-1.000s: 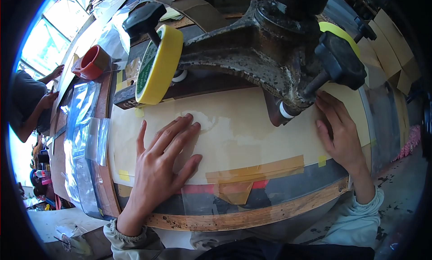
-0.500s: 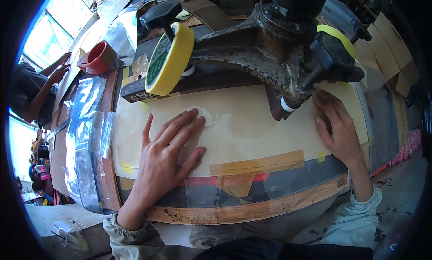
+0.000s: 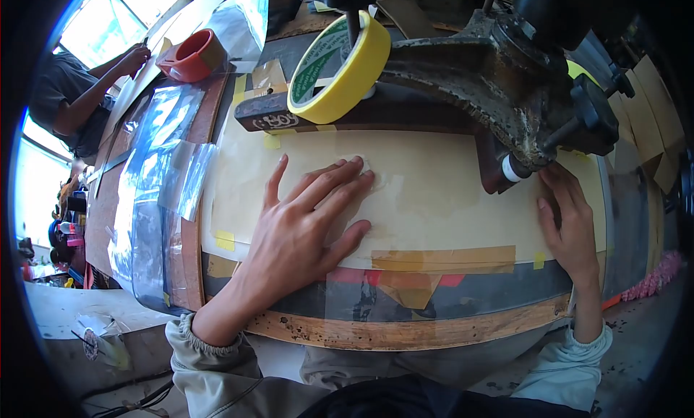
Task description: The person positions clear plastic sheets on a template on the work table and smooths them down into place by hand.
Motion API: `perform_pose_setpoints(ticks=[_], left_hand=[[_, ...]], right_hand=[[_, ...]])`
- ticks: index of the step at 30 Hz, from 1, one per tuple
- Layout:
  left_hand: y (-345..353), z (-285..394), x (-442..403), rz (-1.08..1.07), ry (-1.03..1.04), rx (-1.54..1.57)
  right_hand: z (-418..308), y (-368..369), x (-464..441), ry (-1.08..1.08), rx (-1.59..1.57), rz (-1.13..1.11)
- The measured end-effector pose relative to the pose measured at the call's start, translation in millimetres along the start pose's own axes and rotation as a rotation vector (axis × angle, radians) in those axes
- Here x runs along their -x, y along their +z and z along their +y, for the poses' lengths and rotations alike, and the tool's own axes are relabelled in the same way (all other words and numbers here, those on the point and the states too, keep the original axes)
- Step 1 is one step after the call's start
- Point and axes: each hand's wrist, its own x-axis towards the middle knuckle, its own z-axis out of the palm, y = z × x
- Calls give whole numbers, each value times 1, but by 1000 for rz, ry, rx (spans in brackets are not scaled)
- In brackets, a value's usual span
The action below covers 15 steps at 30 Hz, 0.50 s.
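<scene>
Workbench [image 3: 434,333] | cream sheet [image 3: 434,201] | left hand [image 3: 300,223]: fingers spread on sheet | right hand [image 3: 571,223]: fingers bent, grip unclear

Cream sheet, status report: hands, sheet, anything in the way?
Left hand spread on cream sheet. Right hand at its right side, fingers partly hidden by cast-metal bracket. Brown tape strip on near edge. Bracket overhangs far side.
</scene>
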Motion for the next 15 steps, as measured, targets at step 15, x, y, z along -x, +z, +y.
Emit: perform_pose_setpoints(ticks=[15], left_hand=[[-1,-1,0,3,0,10]], right_hand=[[0,-1,0,25,-10,-13]])
